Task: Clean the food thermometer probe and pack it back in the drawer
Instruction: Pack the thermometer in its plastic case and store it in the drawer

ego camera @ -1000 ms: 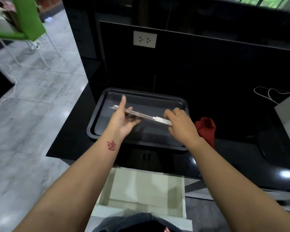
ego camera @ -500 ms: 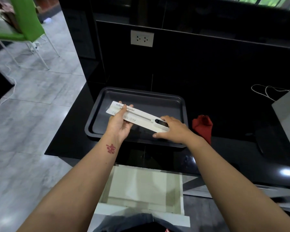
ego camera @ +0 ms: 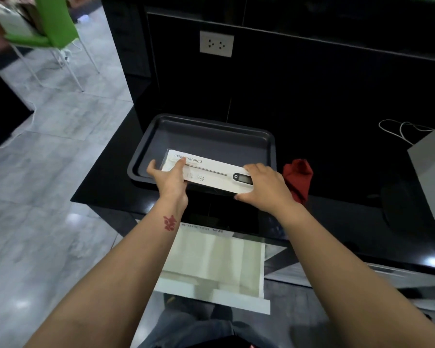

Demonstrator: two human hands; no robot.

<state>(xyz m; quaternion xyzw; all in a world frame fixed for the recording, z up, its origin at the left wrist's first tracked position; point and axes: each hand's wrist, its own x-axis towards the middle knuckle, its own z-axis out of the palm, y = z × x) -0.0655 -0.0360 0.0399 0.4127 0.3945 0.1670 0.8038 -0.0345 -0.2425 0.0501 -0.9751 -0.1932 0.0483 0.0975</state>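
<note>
Box (ego camera: 212, 175): long, white, cardboard, thermometer pictured on top; held flat over the near rim of the dark grey metal tray (ego camera: 211, 143).
Left hand (ego camera: 171, 179): pinches the left end.
Right hand (ego camera: 266, 189): grips the right end, to keep it level.
Drawer (ego camera: 211, 259): pale, open, right below; likely its next stop.

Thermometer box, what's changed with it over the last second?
The white flat thermometer box turned from edge-on to printed face up and came down toward the near rim of the dark baking tray. The left hand and right hand hold its ends as before. The red cloth and open drawer stayed put.
</note>
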